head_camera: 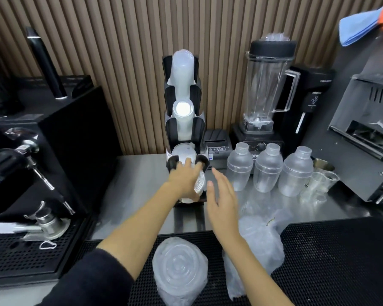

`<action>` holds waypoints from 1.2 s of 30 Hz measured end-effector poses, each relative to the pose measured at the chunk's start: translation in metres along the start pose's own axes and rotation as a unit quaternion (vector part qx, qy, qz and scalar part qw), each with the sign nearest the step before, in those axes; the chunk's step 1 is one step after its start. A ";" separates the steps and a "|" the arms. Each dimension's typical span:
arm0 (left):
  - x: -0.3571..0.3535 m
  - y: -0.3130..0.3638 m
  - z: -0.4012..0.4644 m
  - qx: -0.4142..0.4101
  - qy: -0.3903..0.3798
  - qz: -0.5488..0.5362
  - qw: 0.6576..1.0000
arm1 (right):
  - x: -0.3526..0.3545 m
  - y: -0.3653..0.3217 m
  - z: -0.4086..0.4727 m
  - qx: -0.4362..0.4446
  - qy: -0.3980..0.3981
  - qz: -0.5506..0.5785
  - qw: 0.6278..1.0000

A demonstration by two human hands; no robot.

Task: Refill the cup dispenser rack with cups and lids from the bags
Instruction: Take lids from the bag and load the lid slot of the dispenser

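- Clear plastic wraps the lid bag [180, 270], which lies nearest the camera on the black mat [332, 257], well in front of the rack [182, 120]; ridged round lids show through the film, so stock is left to load.
- Just right of it, also in front of the rack, a crumpled bag [255, 246] sags; whether anything remains inside I cannot tell.
- Nearer the rack, the right hand [222, 195] hovers with fingers straight and loose, holding nothing, just beside the left.
- At the rack's foot, the left hand [186, 178] grips a short stack of lids [200, 184], thumb under it and fingers reaching toward the bottom slot.
- That bottom slot already holds lids or cups; which is unclear, as the fingers cover part of it.
- Above it, the middle slot carries a frosted cup stack [182, 120], base outward.
- Highest and farthest, the top slot carries a taller frosted stack [181, 69] leaning against the wall.
- Judged from this, cups look done and lids are partway: the held stack is not yet seated, and the bagged lids wait.
- Lids look thin, clear and slippery, likely to fan apart if gripped loosely.
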State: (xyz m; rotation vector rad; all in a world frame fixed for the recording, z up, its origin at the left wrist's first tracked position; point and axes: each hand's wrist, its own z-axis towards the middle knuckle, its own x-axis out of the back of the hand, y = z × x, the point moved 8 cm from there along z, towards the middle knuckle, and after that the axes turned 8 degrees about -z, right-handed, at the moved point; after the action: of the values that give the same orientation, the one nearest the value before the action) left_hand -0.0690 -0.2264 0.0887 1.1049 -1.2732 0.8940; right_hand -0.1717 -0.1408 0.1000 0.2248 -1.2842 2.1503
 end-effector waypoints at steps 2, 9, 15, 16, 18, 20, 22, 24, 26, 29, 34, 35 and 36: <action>-0.018 -0.006 0.008 -0.001 -0.051 0.034 0.998 | -0.005 0.002 0.000 -0.008 -0.027 0.006 1.000; -0.005 0.001 -0.006 -0.021 0.033 0.081 0.996 | -0.008 0.015 -0.005 -0.006 -0.044 -0.002 0.999; -0.037 0.005 -0.031 -0.001 -0.063 0.103 0.993 | -0.028 0.017 -0.008 0.021 -0.074 -0.007 0.997; -0.040 0.003 -0.032 0.007 -0.083 0.101 0.991 | -0.031 0.019 -0.008 0.021 -0.072 -0.011 0.997; -0.044 0.001 -0.026 0.018 -0.107 0.094 0.990 | -0.033 0.020 -0.005 0.022 -0.065 -0.011 0.998; -0.052 -0.001 -0.017 0.032 -0.130 0.084 0.987 | -0.036 0.020 -0.003 0.017 -0.058 -0.003 0.998; -0.060 -0.004 -0.009 0.039 -0.153 0.084 0.984 | -0.035 0.018 -0.003 0.013 -0.051 0.001 0.999; -0.059 -0.004 -0.006 0.032 -0.152 0.076 0.985 | -0.033 0.018 -0.005 0.007 -0.055 0.002 0.998; -0.044 -0.002 -0.013 0.024 -0.110 0.063 0.992 | -0.029 0.018 -0.011 0.000 -0.061 0.002 0.998; -0.013 0.018 -0.047 -0.046 0.037 0.072 0.996 | -0.016 0.017 -0.029 0.003 -0.041 0.012 0.999; -0.018 0.031 -0.122 -0.061 0.123 -0.057 0.989 | -0.020 0.031 -0.076 -0.067 -0.041 0.040 0.996; -0.037 0.021 -0.129 -0.024 0.069 -0.095 0.993 | -0.026 0.039 -0.084 -0.088 -0.057 0.037 0.994; -0.057 0.011 -0.135 0.008 0.017 -0.129 0.992 | -0.034 0.047 -0.091 -0.114 -0.087 0.034 0.989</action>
State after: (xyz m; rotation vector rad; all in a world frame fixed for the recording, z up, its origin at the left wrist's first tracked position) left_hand -0.0497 -0.0892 0.0389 1.2303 -1.0681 0.7264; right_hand -0.1578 -0.0944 0.0037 0.2823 -1.6453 2.0534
